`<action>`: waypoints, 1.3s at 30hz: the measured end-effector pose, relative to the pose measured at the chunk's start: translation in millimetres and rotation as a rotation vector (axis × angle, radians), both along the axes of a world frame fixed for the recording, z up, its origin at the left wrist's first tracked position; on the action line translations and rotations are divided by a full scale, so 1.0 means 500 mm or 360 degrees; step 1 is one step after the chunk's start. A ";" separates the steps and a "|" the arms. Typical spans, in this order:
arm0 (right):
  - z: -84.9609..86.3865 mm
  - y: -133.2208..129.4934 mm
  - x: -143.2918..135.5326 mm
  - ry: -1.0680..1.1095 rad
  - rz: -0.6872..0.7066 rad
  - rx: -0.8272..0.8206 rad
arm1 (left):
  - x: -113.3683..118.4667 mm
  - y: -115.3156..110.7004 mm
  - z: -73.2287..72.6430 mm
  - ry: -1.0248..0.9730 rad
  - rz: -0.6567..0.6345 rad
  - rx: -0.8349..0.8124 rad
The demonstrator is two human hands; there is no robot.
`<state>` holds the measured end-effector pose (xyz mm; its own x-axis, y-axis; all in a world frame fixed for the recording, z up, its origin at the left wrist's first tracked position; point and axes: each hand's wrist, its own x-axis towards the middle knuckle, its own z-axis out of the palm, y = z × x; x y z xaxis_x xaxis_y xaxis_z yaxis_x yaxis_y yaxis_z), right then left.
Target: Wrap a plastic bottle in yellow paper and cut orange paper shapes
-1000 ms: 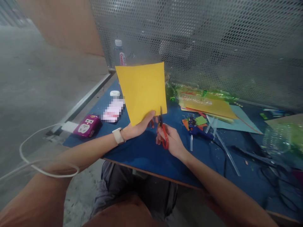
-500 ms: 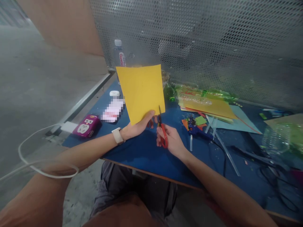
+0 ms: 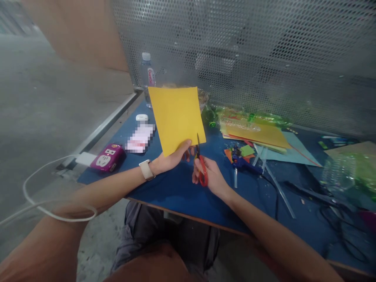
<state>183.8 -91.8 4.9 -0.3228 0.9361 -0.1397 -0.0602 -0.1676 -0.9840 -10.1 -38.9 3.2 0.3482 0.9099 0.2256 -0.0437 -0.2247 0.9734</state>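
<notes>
1. Now, I see the left hand [image 3: 172,159] pinching the lower edge of the yellow paper sheet [image 3: 178,117], its thumb on the front face and its other fingers partly hidden behind. I read the right hand [image 3: 213,174] as curled around the red-handled scissors [image 3: 204,175].
2. I find the sheet raised above the blue tabletop [image 3: 173,192], upright and slightly bowed. 1 dark blade overlaps its lower right part; I cannot tell where the other blade lies or how deep any cut runs.
3. For a clean cut, I would hold the sheet taut near the blades, with the left fingertips outside their path. I would seat the paper deep between the blades, close them smoothly, and turn the sheet rather than twist the wrist. My worry is that the loose upper part could flex and make the line wander.
4. On the bottle [image 3: 146,72], I can make out red lettering that seems to begin "Ga"; the rest is unclear. I cannot read any brand on the purple power socket block [image 3: 109,157] or on the white case [image 3: 142,117]. The pixelated flat item [image 3: 141,138] has pinkish marks, but no words I can read.
</notes>
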 end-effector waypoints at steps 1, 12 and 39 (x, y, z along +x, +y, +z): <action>0.001 0.000 0.000 0.0000 0.0009 0.0006 | 0.000 0.000 -0.001 -0.0003 -0.0006 -0.0006; 0.017 -0.003 -0.001 -0.0050 -0.0017 0.0093 | 0.002 -0.011 -0.007 0.0021 -0.0053 0.0003; 0.012 0.000 0.000 -0.0063 -0.0085 0.0112 | 0.002 -0.016 -0.010 0.0137 -0.0182 -0.0010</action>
